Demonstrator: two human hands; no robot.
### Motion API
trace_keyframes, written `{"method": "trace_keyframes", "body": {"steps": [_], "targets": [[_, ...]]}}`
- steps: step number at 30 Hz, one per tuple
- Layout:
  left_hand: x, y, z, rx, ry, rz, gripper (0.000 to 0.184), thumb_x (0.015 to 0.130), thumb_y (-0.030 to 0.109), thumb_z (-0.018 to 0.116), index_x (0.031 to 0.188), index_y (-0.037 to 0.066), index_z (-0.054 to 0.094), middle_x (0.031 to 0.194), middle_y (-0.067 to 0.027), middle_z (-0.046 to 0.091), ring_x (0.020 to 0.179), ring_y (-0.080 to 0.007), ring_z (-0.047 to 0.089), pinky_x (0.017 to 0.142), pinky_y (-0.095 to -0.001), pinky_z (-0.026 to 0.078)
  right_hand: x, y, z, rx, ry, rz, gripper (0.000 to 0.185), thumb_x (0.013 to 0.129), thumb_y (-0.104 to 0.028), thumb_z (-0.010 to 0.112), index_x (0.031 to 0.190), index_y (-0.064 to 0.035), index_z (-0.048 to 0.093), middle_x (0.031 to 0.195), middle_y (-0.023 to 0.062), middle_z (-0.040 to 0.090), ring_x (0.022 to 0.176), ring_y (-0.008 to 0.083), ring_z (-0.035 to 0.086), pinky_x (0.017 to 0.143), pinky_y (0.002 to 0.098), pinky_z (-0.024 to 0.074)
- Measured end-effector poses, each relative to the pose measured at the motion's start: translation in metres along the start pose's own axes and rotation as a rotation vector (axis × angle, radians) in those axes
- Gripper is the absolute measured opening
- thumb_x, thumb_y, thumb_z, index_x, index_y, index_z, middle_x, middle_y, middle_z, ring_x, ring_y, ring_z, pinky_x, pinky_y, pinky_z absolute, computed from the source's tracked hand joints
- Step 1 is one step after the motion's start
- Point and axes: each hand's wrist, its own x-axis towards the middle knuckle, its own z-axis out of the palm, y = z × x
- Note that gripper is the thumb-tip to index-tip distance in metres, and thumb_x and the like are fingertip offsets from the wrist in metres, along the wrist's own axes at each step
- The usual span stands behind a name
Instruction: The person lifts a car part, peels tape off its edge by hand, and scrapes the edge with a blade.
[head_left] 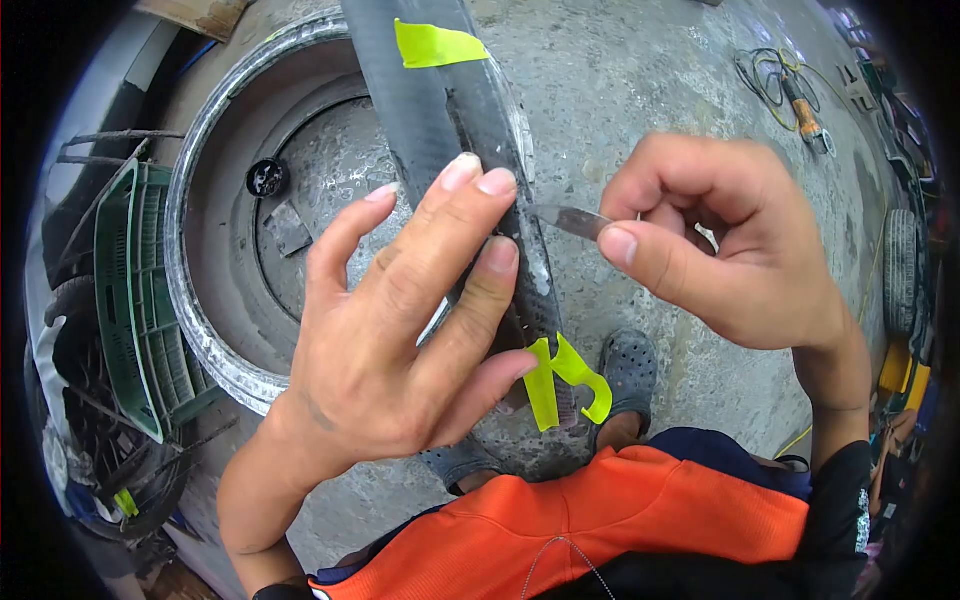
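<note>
A long dark strip-like part [405, 110] with a woven, carbon-like look runs from the top of the view down toward my body. Bright yellow-green tape [440, 45] crosses its upper portion, and more tape pieces [542, 385] hang at its lower end, one curling away. My left hand [390, 320] lies over the part with fingers spread, the fingertips resting on its surface near a dark gap. Between thumb and fingers my right hand [725, 235] pinches a small pointed metal blade [570, 220]. The blade's tip is at the part's right edge, by a whitish smear.
A large tyre [190, 240] lies flat under the part, with a small black cup [268, 178] and a grey square piece [288, 229] inside its ring. At left stands a green crate [135, 290]. An orange power tool [805, 115] with its cord lies on the concrete floor.
</note>
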Motion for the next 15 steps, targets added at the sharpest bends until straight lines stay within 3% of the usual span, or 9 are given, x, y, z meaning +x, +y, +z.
{"method": "trace_keyframes", "body": {"steps": [15], "targets": [[-0.0015, -0.0033, 0.0026, -0.027, 0.018, 0.013, 0.063, 0.077, 0.035, 0.080, 0.125, -0.002, 0.063, 0.137, -0.0266, 0.054, 0.128, -0.0445, 0.056, 0.109, -0.0525, 0.037, 0.0047, -0.0003, -0.0016, 0.121, -0.048, 0.091, 0.009, 0.093, -0.005, 0.068, 0.087, -0.0010, 0.063, 0.065, -0.0075, 0.054, 0.054, -0.0028, 0.042, 0.049, 0.0189, 0.0292]]}}
